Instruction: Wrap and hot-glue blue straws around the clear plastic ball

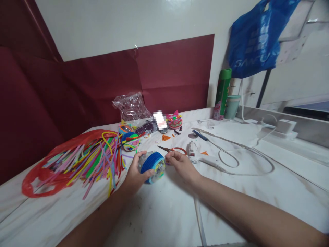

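Note:
My left hand (137,171) is closed round a clear, rounded plastic container (156,175) lying on its side, fingers behind and thumb in front. Dark blue pipe cleaner (153,163) is wound about it in rows, with a light blue row at the edge facing right. Yellow bits show through the clear part. At that edge, my right hand (181,164) is closed in a pinch; whatever is between the fingertips is too small to make out. Just behind it lie orange-handled scissors (177,150), blades pointing left.
Loose pipe cleaners (95,161) spill from a red plastic bag (33,188) on the left. Decorated round crafts (130,141) stand behind. A white glue gun (194,152), its looping cable and a blue-handled tool (200,135) lie right. A green spray can (223,92) stands near the wall.

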The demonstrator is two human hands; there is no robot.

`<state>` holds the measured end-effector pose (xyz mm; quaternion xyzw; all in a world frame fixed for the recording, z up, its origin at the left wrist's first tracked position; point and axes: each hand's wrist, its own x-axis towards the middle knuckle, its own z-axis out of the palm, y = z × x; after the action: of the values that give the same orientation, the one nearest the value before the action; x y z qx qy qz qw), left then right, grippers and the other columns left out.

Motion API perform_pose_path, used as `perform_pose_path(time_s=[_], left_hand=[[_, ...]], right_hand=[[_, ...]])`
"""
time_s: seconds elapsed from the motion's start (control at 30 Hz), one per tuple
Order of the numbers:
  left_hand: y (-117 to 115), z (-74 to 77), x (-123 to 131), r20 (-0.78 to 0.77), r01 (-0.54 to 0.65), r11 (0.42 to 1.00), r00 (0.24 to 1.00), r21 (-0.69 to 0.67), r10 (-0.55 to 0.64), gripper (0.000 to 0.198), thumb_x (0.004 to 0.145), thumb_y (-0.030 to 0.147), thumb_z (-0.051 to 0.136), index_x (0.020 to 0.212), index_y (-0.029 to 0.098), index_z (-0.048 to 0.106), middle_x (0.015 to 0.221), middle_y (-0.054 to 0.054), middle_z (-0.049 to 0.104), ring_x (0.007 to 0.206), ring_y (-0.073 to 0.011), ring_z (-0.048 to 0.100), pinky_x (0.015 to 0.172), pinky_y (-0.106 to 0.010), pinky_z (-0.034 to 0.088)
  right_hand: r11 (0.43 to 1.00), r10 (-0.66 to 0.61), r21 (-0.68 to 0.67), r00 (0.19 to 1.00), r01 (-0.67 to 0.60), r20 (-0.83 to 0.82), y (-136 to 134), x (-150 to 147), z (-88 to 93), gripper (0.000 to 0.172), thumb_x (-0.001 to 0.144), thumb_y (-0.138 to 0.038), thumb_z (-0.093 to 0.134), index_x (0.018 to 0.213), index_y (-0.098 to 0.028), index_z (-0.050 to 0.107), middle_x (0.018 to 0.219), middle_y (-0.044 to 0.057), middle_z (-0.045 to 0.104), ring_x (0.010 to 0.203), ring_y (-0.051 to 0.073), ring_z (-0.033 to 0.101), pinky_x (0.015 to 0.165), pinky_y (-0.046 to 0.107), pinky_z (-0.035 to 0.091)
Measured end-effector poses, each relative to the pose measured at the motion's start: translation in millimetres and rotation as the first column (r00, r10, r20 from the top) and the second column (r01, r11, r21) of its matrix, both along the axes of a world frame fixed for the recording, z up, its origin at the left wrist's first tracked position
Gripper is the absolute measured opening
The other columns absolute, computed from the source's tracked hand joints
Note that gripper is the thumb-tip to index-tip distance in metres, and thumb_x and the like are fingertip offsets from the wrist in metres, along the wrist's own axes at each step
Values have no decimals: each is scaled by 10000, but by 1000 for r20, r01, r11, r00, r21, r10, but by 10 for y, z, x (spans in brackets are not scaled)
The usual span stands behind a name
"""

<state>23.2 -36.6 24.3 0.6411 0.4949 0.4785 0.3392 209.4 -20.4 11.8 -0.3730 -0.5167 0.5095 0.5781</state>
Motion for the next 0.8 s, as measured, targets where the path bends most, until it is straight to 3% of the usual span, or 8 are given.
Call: perform_pose_path(time_s=[0.17,0.3,0.43,0.53,0.67,0.73,0.8], left_hand=[[-2,11,-9,45,39,999,998,-15,-38,646,622,268,663,1219,218,423,1112,-63,578,1019,-250,564,875,-359,445],[45,9,-38,46,-62,998,997,-4,62,612,621,284,672,1196,229,468,1156,-67,547,1055,-267,550,870,-363,454],[103,37,-98,30,-115,993,993,-21,116,607,648,335,674,1210,255,461,1199,-73,521,1084,-276,536,874,-374,454],[147,54,-134,28,-121,992,992,-25,122,615,645,371,682,1207,252,463,1196,-79,533,1108,-286,526,898,-387,442],[208,31,-160,74,-137,989,987,-52,140,625,648,390,683,1216,264,453,1177,-71,550,1058,-269,562,841,-365,481],[235,5,-172,102,-127,991,986,-44,131,611,654,387,684,1207,265,454,1165,-66,563,1048,-257,572,831,-355,490],[249,-23,-187,112,-124,992,986,-32,127,599,661,375,680,1202,251,456,1139,-69,580,1029,-256,585,835,-370,494]], right_hand=[[998,-67,11,997,67,24,10,67,30,329,679,-499,652,677,-182,563,616,-22,565,622,135,509,653,274,395],[987,-155,62,985,151,72,46,213,170,315,707,-499,612,663,-192,552,591,-23,557,573,132,496,586,260,382],[942,-329,121,934,313,142,211,538,351,327,723,-517,570,649,-201,526,582,-22,555,538,128,491,560,257,379],[887,-458,186,855,422,242,317,855,373,339,706,-525,575,648,-195,525,590,-7,573,546,135,506,573,263,389],[824,-564,252,697,507,443,307,1232,236,357,764,-504,494,591,-192,511,537,4,545,514,144,483,537,268,367],[823,-561,291,611,489,559,270,1343,157,378,809,-460,426,578,-185,544,525,23,552,540,169,503,556,286,371],[841,-535,351,535,411,654,241,1386,97,236,751,-373,515,697,-173,628,675,61,640,703,216,563,652,310,394]])
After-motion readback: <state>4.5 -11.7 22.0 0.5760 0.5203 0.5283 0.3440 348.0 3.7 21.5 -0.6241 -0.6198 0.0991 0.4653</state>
